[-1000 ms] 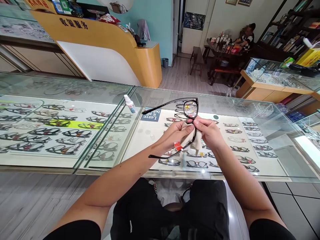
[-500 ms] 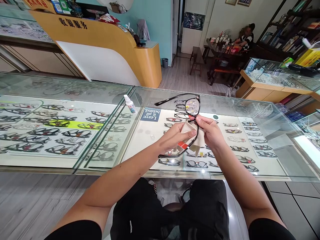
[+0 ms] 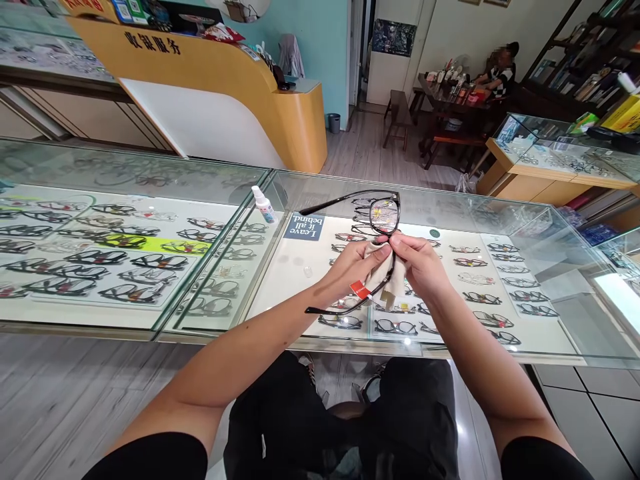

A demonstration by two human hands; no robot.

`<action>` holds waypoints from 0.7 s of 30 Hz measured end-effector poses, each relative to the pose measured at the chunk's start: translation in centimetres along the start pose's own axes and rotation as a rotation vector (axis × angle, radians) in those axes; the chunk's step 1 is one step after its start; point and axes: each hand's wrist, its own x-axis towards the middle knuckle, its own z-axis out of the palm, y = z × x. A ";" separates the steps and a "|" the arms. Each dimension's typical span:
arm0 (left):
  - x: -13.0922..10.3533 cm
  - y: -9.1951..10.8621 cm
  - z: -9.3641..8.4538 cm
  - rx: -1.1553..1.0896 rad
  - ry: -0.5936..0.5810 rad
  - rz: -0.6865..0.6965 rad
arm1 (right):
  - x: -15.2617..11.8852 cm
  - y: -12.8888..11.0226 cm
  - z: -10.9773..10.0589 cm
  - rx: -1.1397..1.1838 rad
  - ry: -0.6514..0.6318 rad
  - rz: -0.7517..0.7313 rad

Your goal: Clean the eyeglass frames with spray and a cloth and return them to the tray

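Observation:
A pair of black-framed glasses (image 3: 399,212) is held above the glass counter, its temples stretching out to the left. My left hand (image 3: 361,265) pinches a beige cleaning cloth (image 3: 393,288) around the lens nearer to me, which the cloth and fingers hide. My right hand (image 3: 418,260) is closed on the frame near the bridge, with part of the cloth against its fingers. The farther lens shows uncovered, with a coloured sticker or reflection on it. A red tag (image 3: 359,290) hangs by the nearer temple.
A white spray bottle (image 3: 263,205) stands on the glass counter (image 3: 295,338), left of my hands. Rows of glasses (image 3: 395,327) lie under the glass beside a blue sign (image 3: 303,227). Beyond are a cashier desk (image 3: 300,127) and a seated person (image 3: 500,73).
The glasses have tilted slightly, their temples shifting left. My left fingers and the cloth have moved a little up along the nearer lens. The camera view has shifted slightly.

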 end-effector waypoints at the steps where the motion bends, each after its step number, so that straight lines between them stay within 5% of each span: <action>1: 0.0 -0.1 0.0 -0.010 -0.005 0.001 | 0.0 -0.1 0.1 0.014 0.004 0.001; 12: -0.1 1.2 -0.9 -0.068 -0.090 0.011 | -0.3 -1.1 0.8 0.081 0.045 0.030; 21: 0.6 -0.1 -0.7 -0.061 0.047 0.072 | -0.5 -0.2 0.7 -0.030 0.010 -0.045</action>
